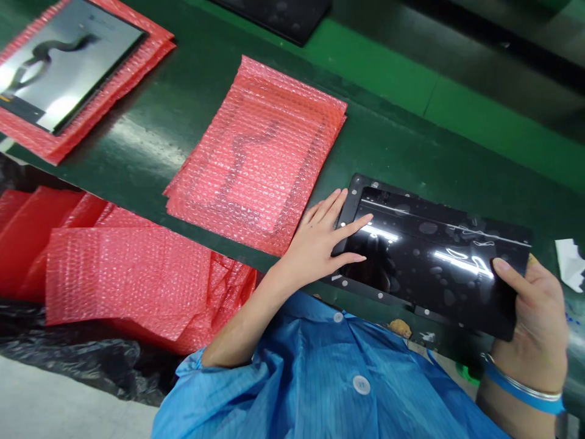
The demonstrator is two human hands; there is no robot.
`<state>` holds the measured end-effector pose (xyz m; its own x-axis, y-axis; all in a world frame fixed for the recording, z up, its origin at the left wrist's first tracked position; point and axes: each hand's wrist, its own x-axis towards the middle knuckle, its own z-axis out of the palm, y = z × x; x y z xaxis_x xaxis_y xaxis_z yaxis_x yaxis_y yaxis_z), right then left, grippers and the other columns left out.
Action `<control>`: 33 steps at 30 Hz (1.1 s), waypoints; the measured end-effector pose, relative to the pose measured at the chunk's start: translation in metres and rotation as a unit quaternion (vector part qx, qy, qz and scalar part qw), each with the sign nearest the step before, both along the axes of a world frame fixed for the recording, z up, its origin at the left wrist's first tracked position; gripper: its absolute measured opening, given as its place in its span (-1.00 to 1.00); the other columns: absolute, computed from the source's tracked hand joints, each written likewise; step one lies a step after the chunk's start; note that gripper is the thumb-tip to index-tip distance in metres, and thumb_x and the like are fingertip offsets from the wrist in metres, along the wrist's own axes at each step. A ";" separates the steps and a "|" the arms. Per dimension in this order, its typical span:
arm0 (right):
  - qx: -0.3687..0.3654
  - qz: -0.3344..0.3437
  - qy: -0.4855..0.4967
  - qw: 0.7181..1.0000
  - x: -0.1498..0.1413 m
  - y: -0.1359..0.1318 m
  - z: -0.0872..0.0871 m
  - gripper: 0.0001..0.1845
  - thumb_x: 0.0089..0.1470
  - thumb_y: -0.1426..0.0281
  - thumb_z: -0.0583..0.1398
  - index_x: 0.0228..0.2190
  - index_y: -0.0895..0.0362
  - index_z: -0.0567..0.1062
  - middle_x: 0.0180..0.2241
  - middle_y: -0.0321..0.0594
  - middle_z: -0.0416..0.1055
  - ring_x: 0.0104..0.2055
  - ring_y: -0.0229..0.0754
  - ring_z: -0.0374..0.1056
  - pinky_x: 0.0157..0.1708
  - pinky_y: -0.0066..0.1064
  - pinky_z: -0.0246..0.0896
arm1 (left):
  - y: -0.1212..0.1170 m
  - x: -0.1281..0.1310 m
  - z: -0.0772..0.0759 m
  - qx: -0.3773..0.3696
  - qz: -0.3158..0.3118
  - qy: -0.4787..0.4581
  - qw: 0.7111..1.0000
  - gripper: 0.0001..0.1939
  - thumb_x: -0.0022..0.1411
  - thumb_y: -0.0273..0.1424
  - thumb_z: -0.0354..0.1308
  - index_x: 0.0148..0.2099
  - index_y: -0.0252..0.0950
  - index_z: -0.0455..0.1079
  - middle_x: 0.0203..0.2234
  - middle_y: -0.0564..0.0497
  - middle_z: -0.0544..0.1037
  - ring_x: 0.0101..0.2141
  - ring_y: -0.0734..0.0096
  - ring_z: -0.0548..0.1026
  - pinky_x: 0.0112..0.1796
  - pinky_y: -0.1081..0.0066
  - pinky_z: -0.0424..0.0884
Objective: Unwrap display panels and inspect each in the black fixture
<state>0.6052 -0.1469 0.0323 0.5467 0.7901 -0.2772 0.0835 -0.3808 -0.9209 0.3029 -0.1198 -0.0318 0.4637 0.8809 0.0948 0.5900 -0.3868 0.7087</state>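
Note:
A glossy black display panel [434, 256] lies at the near edge of the green table [388, 146], its glass reflecting the lights. My left hand [320, 241] rests flat on the panel's left end, fingers stretched out over the frame. My right hand [534, 317] grips the panel's right end, thumb on top of the glass and fingers beneath. A blue band circles that wrist. A pink bubble-wrap bag [260, 155] holding a faintly visible panel lies just left of my left hand.
Another panel [64, 61] lies on pink bubble wrap at the far left. A stack of pink bubble-wrap bags [123, 274] sits below the table edge at left, over black plastic sheeting. A dark tray [283, 15] sits at the far edge. White scrap [569, 262] lies at right.

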 end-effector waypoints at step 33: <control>-0.209 0.240 -0.416 0.852 0.070 0.077 -0.021 -0.50 -0.04 -0.07 0.29 -0.53 0.03 0.25 -0.58 -0.29 0.39 -0.47 -0.16 0.28 -0.42 -0.37 0.01 | -0.044 0.138 0.013 0.186 -0.255 0.157 0.936 -0.38 0.45 -0.14 -0.02 0.40 -0.40 0.18 0.41 -0.10 0.12 0.40 0.13 0.06 0.33 0.12 0.07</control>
